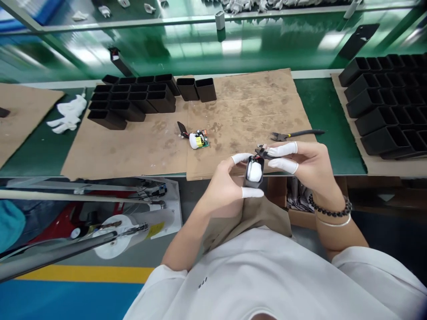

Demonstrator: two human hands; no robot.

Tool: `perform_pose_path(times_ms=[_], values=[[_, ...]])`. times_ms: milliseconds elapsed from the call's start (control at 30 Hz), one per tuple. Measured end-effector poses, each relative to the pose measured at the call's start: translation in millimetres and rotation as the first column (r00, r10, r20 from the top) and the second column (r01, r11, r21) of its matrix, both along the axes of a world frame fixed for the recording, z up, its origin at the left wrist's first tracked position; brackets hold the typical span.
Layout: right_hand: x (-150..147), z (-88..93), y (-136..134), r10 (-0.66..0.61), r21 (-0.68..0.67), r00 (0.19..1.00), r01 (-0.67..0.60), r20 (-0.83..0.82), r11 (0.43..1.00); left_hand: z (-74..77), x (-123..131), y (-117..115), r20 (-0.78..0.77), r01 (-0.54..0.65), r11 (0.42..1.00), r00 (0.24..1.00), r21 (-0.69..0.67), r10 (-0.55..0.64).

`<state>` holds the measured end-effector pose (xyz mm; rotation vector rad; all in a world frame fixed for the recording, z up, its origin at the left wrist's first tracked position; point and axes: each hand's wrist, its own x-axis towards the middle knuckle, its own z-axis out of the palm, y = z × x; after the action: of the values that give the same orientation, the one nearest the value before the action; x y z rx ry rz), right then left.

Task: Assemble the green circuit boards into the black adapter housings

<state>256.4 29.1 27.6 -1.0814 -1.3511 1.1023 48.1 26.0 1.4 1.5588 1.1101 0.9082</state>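
Note:
My left hand (230, 184) grips a small black housing (253, 173) with a white part inside it, held in front of the bench edge. Thumb and forefinger wear white finger cots. My right hand (305, 162), also in white finger cots, pinches a small dark part at the top of that housing (262, 152). A beaded bracelet and a white band sit on my right wrist. On the cardboard sheet (240, 106) lies a small circuit board (198, 138) with a white and a yellow component. Black cutting pliers (295, 134) lie just beyond my right hand.
Black rectangular housings are stacked at the back left (133, 100) and at the right (387, 106). White gloves (68, 114) lie on the green bench at the left. Below the bench are a white roll (113, 240), metal bars and a cardboard box (296, 200).

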Motion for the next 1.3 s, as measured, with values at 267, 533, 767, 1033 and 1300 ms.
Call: perform_pose_path(times_ms=[267, 533, 767, 1033, 1300], values=[[-43.5, -7.3, -22.2, -0.445, 0.349, 0.746, 0.298, 0.495, 0.888, -20.2, 40.9, 7.9, -0.295, -0.314, 0.886, 0.859, 0.34, 0.418], [-65.1, -37.7, -10.5, -0.477, 0.419, 0.636, 0.255, 0.606, 0.871, -30.2, 33.2, 11.8, -0.363, -0.291, 0.845, 0.805, 0.448, 0.47], [-47.2, -29.6, 0.9, -0.446, 0.548, 0.686, 0.082, 0.575, 0.833, -42.2, -15.0, 0.0, -0.398, -0.198, 0.725, 0.726, 0.66, 0.56], [-46.0, -28.3, 3.0, -0.445, 0.562, 0.689, 0.066, 0.572, 0.825, -63.0, -54.0, -11.0, -0.29, -0.428, 0.571, 0.56, 0.701, 0.776], [-50.2, -46.7, 11.9, -0.234, 0.286, 0.782, 0.075, 0.577, 0.955, -55.9, -42.1, -6.0, -0.286, -0.49, 0.576, 0.545, 0.655, 0.788]])
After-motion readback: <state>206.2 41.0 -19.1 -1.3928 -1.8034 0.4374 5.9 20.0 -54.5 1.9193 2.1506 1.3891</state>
